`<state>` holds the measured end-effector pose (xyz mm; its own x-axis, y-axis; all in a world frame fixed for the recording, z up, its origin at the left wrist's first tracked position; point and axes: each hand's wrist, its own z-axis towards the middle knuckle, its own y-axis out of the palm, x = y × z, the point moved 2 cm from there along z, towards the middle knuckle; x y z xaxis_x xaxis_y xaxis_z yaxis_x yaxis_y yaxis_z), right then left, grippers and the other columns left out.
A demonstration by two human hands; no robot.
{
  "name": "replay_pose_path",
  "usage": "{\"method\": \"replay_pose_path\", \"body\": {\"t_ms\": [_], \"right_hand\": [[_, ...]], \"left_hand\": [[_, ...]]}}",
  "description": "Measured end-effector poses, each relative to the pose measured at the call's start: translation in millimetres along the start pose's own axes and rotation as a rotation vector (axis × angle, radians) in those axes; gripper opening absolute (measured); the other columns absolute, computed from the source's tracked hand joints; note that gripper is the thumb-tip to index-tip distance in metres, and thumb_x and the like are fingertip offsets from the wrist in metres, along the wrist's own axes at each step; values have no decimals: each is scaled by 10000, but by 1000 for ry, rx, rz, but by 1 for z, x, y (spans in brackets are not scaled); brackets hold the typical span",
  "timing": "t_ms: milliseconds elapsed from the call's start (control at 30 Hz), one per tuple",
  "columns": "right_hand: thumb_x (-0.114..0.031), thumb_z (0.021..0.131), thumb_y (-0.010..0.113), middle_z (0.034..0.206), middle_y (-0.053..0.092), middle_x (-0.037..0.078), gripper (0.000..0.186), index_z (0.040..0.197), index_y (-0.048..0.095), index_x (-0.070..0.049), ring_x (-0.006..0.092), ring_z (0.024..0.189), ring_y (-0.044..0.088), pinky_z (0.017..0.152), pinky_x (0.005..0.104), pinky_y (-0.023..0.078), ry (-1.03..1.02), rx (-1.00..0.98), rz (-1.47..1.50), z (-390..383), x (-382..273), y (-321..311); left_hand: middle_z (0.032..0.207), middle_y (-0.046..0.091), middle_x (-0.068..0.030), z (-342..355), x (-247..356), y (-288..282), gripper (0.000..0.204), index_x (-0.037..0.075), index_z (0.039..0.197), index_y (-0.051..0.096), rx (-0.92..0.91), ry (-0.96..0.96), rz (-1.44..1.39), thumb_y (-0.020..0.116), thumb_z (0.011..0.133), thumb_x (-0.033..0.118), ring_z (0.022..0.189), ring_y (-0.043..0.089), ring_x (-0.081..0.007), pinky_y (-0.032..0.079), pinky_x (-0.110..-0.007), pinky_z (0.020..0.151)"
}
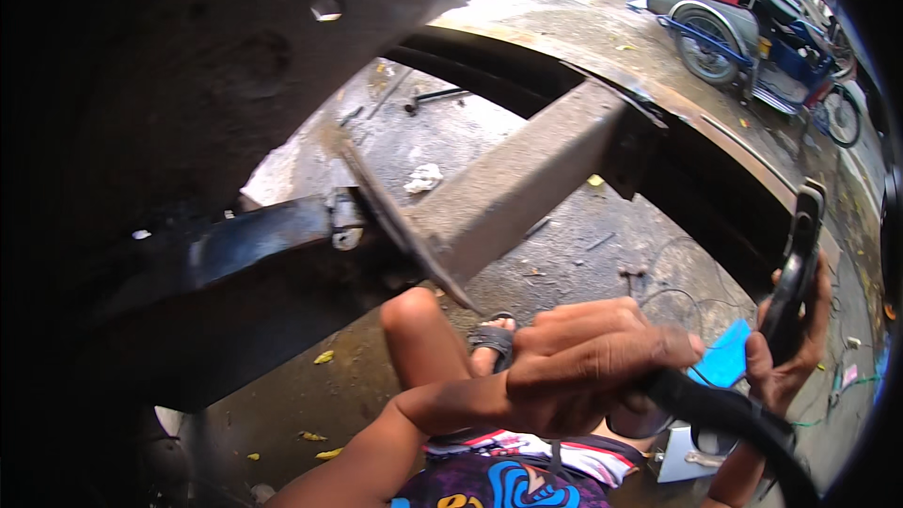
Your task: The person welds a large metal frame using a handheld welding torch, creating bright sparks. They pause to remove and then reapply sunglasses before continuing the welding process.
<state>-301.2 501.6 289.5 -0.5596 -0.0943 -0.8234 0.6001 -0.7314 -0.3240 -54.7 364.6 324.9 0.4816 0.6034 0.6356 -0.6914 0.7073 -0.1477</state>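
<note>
My left hand (597, 353) is closed, palm down, on a thick black curved piece that looks like the frame of dark glasses (729, 409). Rounded, lens-like shapes show just below its fingers. At the right, my right hand (788, 372) is raised with its fingers around a long black arm (798, 263), which stands nearly upright. This arm seems to belong to the same glasses, but the join is not clear. Both hands are in front of my body, near the steel frame (527, 169) and its crossbeam.
Dark steel plate (310, 75) fills the upper left, with a long beam (254, 254) below it. A curved rail (724, 169) runs along the right. Beyond it stands a red and blue tricycle (752, 28). A blue sheet (724, 355) and white box (691, 459) lie low right.
</note>
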Motion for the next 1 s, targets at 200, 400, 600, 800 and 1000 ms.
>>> {"method": "replay_pose_path", "body": {"t_ms": [200,400,600,800,1000], "right_hand": [[-409,733,878,1500,467,192,1140,1592,295,62,241,1299,531,1066,325,429,-1,32,127,-10,-9,21],[-353,723,893,1375,562,186,1136,1586,284,67,153,962,630,754,224,513,-79,46,152,-4,-4,21],[-421,694,930,1364,527,156,1236,1624,212,-37,138,899,583,729,240,497,-48,177,242,-2,-15,16],[-601,629,945,1271,478,141,1443,1664,41,-162,114,696,507,527,212,437,-142,380,181,-32,-22,6],[-913,473,801,1362,457,161,1694,1642,-2,14,241,1109,541,1005,410,469,-205,391,-236,-68,-6,25]], "left_hand": [[879,662,-54,-13,21,-25,65,150,1046,655,259,20,-326,605,1018,182,735,636,-210,567,-408,705],[775,615,-59,-4,21,-11,117,125,1103,609,285,98,-206,630,1013,196,611,567,-209,492,-323,534],[754,694,-81,-11,-7,-13,315,4,1187,692,-74,-297,346,699,998,256,589,636,-204,503,-354,555],[855,760,-148,-4,17,-25,263,-13,1167,717,-331,-353,667,723,963,153,692,746,-256,554,-346,630],[759,722,-169,7,13,-11,254,-36,1170,646,-293,-508,578,645,1039,181,686,751,-278,553,-347,626]]}}
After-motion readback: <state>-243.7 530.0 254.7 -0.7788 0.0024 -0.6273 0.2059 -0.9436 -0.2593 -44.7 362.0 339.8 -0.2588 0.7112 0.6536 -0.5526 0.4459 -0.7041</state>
